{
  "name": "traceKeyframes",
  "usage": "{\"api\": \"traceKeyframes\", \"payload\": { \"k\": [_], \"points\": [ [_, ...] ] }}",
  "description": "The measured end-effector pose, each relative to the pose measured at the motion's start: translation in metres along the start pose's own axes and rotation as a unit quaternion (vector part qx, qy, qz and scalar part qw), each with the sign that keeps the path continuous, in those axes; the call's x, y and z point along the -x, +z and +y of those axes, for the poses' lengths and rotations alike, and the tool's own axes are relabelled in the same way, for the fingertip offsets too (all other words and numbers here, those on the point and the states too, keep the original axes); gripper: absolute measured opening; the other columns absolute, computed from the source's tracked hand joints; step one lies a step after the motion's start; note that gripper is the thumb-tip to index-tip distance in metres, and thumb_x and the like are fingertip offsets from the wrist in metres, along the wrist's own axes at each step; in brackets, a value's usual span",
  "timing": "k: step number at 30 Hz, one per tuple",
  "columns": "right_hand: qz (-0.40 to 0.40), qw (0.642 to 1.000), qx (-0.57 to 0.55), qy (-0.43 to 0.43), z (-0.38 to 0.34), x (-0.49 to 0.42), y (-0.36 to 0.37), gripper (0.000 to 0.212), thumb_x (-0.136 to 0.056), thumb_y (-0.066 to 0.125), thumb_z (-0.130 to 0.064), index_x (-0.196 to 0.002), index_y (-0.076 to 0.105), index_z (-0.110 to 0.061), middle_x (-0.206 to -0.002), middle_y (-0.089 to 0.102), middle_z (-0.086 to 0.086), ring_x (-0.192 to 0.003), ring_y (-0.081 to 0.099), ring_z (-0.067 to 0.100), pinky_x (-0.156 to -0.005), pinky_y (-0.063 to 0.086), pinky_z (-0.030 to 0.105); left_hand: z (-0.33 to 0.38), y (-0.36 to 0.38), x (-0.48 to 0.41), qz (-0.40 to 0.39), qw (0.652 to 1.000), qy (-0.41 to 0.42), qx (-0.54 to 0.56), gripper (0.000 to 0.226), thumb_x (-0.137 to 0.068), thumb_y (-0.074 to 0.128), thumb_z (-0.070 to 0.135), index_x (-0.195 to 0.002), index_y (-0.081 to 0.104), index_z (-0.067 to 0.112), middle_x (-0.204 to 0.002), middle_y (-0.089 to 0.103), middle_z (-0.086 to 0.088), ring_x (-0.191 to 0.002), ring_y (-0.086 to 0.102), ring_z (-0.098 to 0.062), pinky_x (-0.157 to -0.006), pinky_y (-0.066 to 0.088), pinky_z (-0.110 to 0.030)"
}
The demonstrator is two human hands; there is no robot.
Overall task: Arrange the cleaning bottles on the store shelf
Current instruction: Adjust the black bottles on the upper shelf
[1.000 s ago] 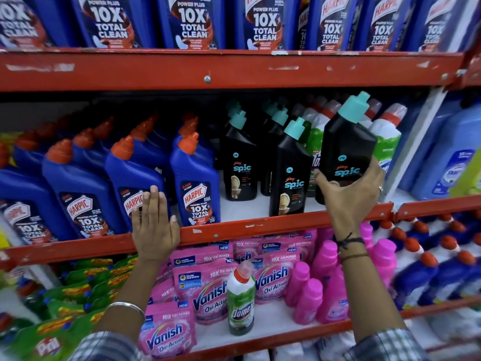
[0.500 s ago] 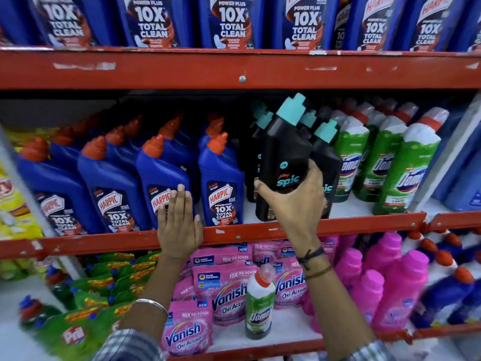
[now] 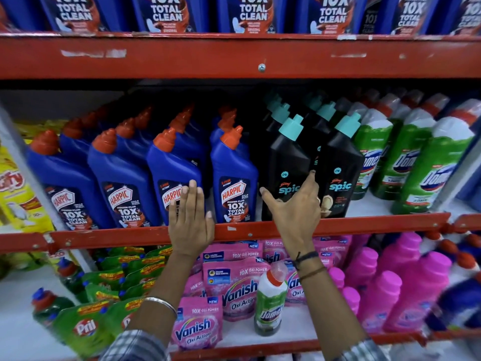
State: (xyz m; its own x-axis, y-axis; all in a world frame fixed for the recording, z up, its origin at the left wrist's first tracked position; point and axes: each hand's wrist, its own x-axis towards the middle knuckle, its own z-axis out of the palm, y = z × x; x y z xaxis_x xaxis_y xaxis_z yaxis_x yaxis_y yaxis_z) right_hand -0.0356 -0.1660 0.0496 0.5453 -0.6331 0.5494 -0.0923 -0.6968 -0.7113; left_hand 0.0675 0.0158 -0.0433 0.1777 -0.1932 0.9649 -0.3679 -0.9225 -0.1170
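On the middle shelf (image 3: 364, 225), front Spic bottle (image 3: 286, 168) stands upright, teal cap up, label forward. Right hand (image 3: 294, 207) fingers spread, touching it. Left hand (image 3: 191, 217) flat, fingers extended, on shelf edge.

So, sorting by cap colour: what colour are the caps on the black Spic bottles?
Teal, or light turquoise, on the black Spic bottles; the head view shows it clearly.

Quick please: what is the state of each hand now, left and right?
Left hand: open, flat on the red shelf edge, holding nothing.
Right hand: open, fingers spread against the front black Spic bottle, not gripping it.
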Motion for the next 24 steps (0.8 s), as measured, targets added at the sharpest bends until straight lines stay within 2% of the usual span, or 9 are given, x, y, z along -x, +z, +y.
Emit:
{"api": "traceKeyframes", "payload": {
  "k": [5,9,11,13,16,20,23,24],
  "points": [
    [-0.020,0.998,0.050,-0.012,0.001,-0.002,0.001,0.109,-0.071,0.068,-0.062,-0.144,0.019,0.003,-0.137,0.045,0.022,-0.118,0.052,0.038,-0.084,0.050,0.044,0.000,0.000,0.000,0.008,1.000,0.004,-0.001,0.068,-0.092,0.034,0.028,-0.151,0.008,0.006,-0.159,0.001,-0.005,-0.147,0.003,-0.019,-0.121,-0.004,-0.037],
    [-0.039,0.998,0.039,-0.011,0.011,0.010,-0.003,0.103,-0.074,0.065,-0.062,-0.143,0.021,0.000,-0.137,0.043,0.019,-0.117,0.052,0.035,-0.081,0.050,0.041,0.000,0.000,0.000,0.003,1.000,0.002,-0.004,0.067,-0.093,0.032,0.028,-0.151,0.006,0.006,-0.159,-0.001,-0.005,-0.147,0.002,-0.019,-0.121,-0.004,-0.037],
    [-0.031,0.999,0.015,-0.022,0.019,0.027,-0.009,0.095,-0.075,0.067,-0.057,-0.141,0.024,-0.003,-0.139,0.038,0.017,-0.119,0.049,0.032,-0.084,0.049,0.039,0.000,-0.001,0.002,-0.001,1.000,0.002,-0.004,0.067,-0.093,0.032,0.028,-0.151,0.005,0.007,-0.159,-0.002,-0.005,-0.147,0.001,-0.018,-0.121,-0.005,-0.037],
    [-0.035,0.999,-0.030,-0.030,0.030,0.049,-0.012,0.088,-0.077,0.068,-0.054,-0.139,0.029,-0.005,-0.141,0.036,0.014,-0.118,0.046,0.022,-0.090,0.046,0.033,0.001,-0.003,0.002,-0.003,1.000,0.002,-0.007,0.066,-0.094,0.031,0.028,-0.151,0.005,0.006,-0.159,-0.002,-0.004,-0.147,0.001,-0.018,-0.121,-0.005,-0.037],
    [-0.071,0.990,-0.122,0.006,0.058,0.086,-0.010,0.085,-0.076,0.068,-0.053,-0.138,0.032,-0.008,-0.139,0.037,0.011,-0.121,0.041,0.016,-0.097,0.037,0.025,0.001,-0.003,0.002,-0.006,1.000,-0.001,-0.003,0.065,-0.095,0.029,0.028,-0.151,0.004,0.007,-0.159,-0.004,-0.004,-0.147,0.000,-0.018,-0.121,-0.004,-0.036],
    [-0.155,0.977,-0.135,0.057,0.107,0.129,0.011,0.095,-0.069,0.073,-0.056,-0.139,0.030,-0.008,-0.141,0.034,0.013,-0.129,0.037,0.024,-0.101,0.035,0.029,0.002,-0.003,0.000,0.000,1.000,0.000,0.001,0.065,-0.095,0.031,0.027,-0.151,0.003,0.007,-0.159,-0.004,-0.003,-0.147,0.000,-0.017,-0.121,-0.004,-0.036],
    [-0.230,0.962,-0.113,0.088,0.138,0.157,0.032,0.105,-0.061,0.074,-0.067,-0.139,0.025,-0.015,-0.140,0.036,0.013,-0.127,0.043,0.028,-0.104,0.043,0.044,0.002,-0.003,0.000,0.000,1.000,-0.002,0.004,0.066,-0.095,0.032,0.027,-0.151,0.002,0.008,-0.160,-0.001,-0.005,-0.147,-0.001,-0.017,-0.120,-0.003,-0.036],
    [-0.243,0.959,-0.111,0.097,0.146,0.165,0.038,0.104,-0.060,0.075,-0.066,-0.138,0.024,-0.020,-0.138,0.038,0.011,-0.125,0.046,0.027,-0.102,0.045,0.045,0.002,-0.002,0.000,-0.001,1.000,-0.002,0.005,0.066,-0.095,0.033,0.026,-0.151,0.003,0.007,-0.160,-0.002,-0.005,-0.147,-0.002,-0.017,-0.120,-0.003,-0.036]
  ]
}}
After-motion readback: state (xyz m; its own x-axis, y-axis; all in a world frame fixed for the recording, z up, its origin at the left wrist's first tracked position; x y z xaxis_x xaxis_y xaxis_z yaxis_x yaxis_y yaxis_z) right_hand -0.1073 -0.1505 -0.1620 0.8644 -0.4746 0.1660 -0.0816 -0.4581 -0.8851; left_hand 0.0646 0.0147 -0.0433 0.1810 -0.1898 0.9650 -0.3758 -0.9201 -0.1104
